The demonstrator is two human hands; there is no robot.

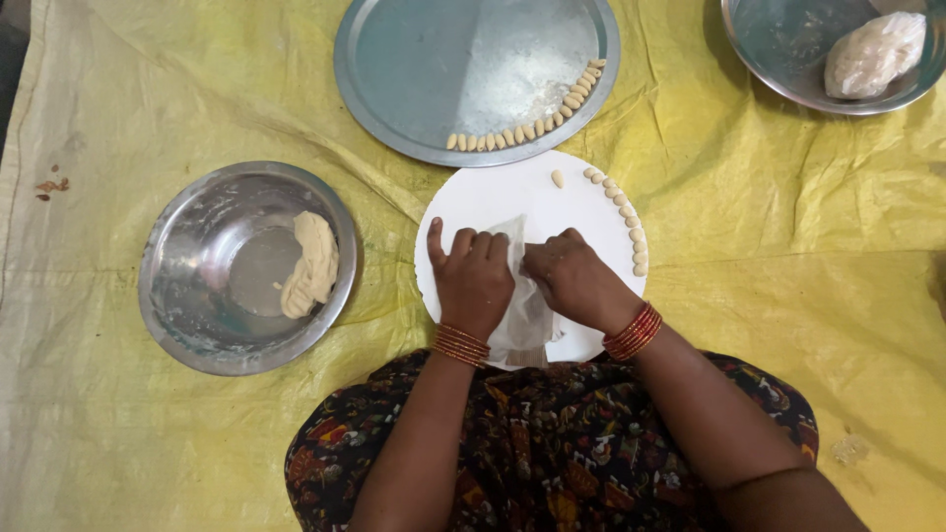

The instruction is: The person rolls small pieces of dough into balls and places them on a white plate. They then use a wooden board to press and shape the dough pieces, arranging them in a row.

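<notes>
My left hand (pixel 473 279) and my right hand (pixel 574 278) rest side by side on a round white board (pixel 493 197), both gripping a clear plastic sheet (pixel 522 315) that lies between them and hangs toward my lap. Whatever lies under the plastic is hidden. Several small pale dough pieces (pixel 631 225) line the board's right rim, and one lone dough piece (pixel 558 178) lies near its top. Red and gold bangles circle both wrists.
A flat steel plate (pixel 434 59) beyond the board carries a curved row of dough pieces (pixel 537 123). A steel bowl (pixel 197 286) at the left holds a lump of dough (pixel 312 264). Another steel bowl (pixel 778 59) at top right holds a white lump (pixel 875 54). Yellow sheet (pixel 788 296) covers the floor.
</notes>
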